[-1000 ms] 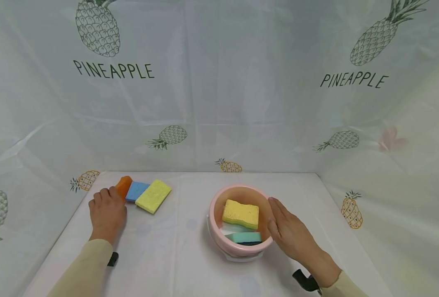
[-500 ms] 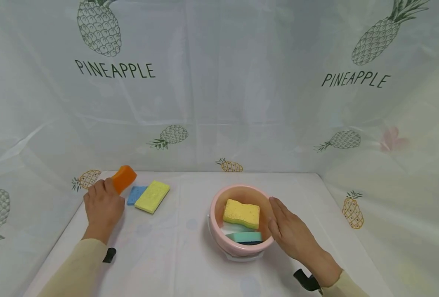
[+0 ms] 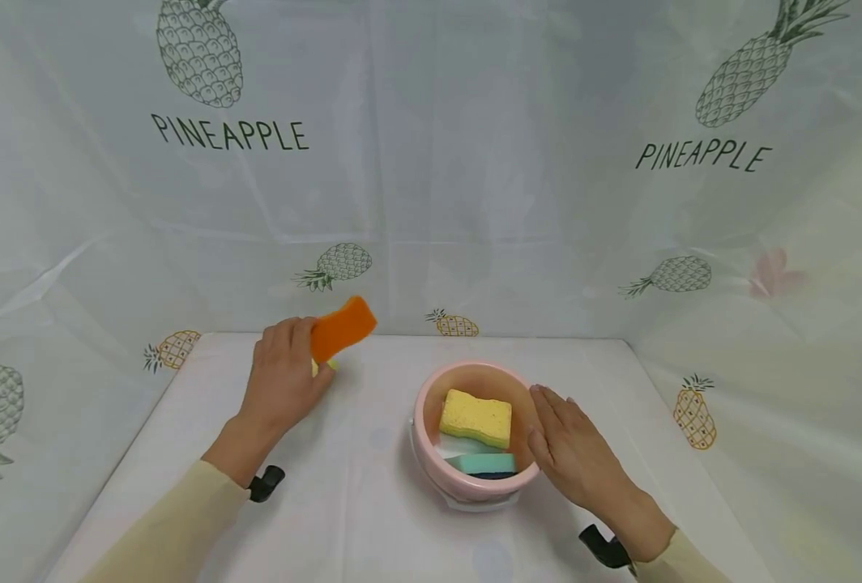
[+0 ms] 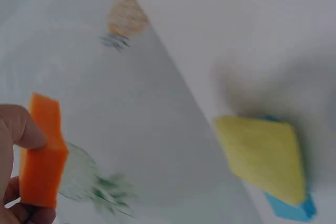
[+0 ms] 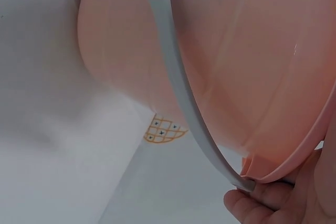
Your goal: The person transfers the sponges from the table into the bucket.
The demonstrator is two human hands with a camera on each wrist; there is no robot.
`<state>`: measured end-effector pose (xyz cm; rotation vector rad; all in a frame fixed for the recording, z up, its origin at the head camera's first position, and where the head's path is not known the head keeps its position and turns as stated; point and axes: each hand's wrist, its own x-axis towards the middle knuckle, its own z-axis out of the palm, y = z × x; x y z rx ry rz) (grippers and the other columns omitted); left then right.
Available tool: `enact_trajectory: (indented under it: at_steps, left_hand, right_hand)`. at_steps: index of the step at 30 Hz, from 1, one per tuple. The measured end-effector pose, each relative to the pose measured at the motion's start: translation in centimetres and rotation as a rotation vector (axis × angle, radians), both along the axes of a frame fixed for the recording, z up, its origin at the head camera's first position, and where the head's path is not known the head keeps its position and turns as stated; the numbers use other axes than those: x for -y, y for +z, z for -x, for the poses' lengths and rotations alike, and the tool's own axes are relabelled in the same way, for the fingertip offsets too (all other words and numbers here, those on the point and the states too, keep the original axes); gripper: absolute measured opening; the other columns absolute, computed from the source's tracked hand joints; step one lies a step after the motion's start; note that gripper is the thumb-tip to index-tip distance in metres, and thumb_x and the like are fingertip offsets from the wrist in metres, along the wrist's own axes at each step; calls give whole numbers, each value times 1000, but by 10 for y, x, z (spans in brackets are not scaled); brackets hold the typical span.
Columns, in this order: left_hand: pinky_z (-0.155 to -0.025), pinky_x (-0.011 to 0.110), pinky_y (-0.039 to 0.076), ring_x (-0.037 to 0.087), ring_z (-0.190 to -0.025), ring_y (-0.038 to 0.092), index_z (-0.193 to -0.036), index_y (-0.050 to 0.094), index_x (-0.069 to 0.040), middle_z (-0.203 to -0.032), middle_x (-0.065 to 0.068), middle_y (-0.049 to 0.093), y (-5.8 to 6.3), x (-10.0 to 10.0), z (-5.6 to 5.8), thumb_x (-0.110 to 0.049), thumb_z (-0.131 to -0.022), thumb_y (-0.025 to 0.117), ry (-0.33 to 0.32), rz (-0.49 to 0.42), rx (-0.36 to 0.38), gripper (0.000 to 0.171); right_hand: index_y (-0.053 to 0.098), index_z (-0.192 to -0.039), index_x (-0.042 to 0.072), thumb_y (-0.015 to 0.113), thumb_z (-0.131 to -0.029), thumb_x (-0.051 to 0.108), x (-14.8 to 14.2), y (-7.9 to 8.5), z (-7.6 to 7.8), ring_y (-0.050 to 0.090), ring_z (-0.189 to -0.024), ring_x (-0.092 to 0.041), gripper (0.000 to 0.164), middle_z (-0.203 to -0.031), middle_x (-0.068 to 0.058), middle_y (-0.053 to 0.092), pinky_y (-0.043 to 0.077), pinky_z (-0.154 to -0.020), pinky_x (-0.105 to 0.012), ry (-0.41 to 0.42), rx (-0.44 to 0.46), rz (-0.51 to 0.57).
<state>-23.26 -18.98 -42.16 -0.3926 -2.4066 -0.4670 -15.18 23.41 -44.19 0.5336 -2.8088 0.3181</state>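
My left hand [image 3: 281, 376] pinches a wavy orange sponge [image 3: 345, 325] between thumb and fingers, raised above the table's back left. Under that hand, in the left wrist view, a yellow sponge [image 4: 265, 156] lies partly over a blue sponge [image 4: 289, 209]; the head view shows only a yellow corner. My right hand [image 3: 580, 457] rests with straight fingers against the right side of a pink bucket [image 3: 421, 417]. Inside the bucket sit a thick yellow sponge [image 3: 476, 419] and a mint-green sponge [image 3: 484, 463] with a dark underside.
The bucket's pale handle [image 5: 184, 90] hangs down along its side, its joint close to my right fingertips. A white cloth covers the table [image 3: 373, 518]. Behind it rises a pale curtain [image 3: 445, 162] printed with pineapples.
The left hand has lifted the orange sponge from beside the blue one and carried it rightward, now covering the blue and yellow sponges in the head view. The right hand stays at the bucket.
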Motion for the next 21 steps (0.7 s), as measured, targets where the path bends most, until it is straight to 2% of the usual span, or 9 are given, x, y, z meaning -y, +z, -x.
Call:
enact_trajectory:
  at_steps: [5, 9, 12, 16, 19, 21]
  left_hand:
    - [-99, 53, 46, 36, -112, 54, -136, 53, 0, -128, 19, 59, 26, -39, -12, -14, -84, 70, -140, 6, 92, 56]
    - [-108, 52, 45, 32, -119, 53, -140, 53, -3, -134, 14, 57, 38, -64, -19, -19, -86, 70, -202, 44, 212, 59]
    - [-112, 51, 44, 29, -122, 53, -141, 54, -6, -136, 11, 56, 42, -80, -21, -20, -87, 69, -245, 81, 289, 58]
    - [-114, 50, 42, 27, -123, 54, -144, 55, -8, -138, 8, 57, 47, -97, -24, -30, -93, 69, -326, 127, 382, 57]
    - [-117, 50, 39, 25, -127, 53, -146, 54, -9, -141, 7, 58, 49, -108, -28, -37, -91, 72, -385, 171, 474, 64]
    - [-118, 49, 37, 23, -128, 53, -148, 54, -10, -141, 5, 58, 49, -115, -30, -36, -88, 71, -412, 213, 522, 67]
  right_hand:
    - [46, -153, -8, 50, -110, 27, 0, 2, 0, 49, -146, -41, 56, -157, -24, 51, 35, -122, -60, 2, -5, -34]
    - [46, -154, -7, 49, -110, 28, 0, 1, 0, 48, -147, -41, 56, -158, -24, 50, 35, -122, -59, -6, 2, -38]
    - [46, -154, -7, 49, -110, 26, 0, 1, 0, 49, -146, -41, 55, -157, -24, 50, 36, -121, -60, -3, -3, -20]
    - [46, -154, -7, 49, -110, 26, 0, 1, 0, 50, -145, -41, 55, -157, -23, 51, 37, -119, -62, 3, 1, 4]
    - [44, -155, -6, 49, -110, 27, 0, 1, 0, 50, -145, -41, 56, -159, -23, 49, 37, -119, -62, -4, 15, 7]
    - [44, -156, -6, 49, -111, 27, 1, 2, -1, 50, -145, -41, 56, -159, -23, 49, 37, -119, -62, -9, 21, 6]
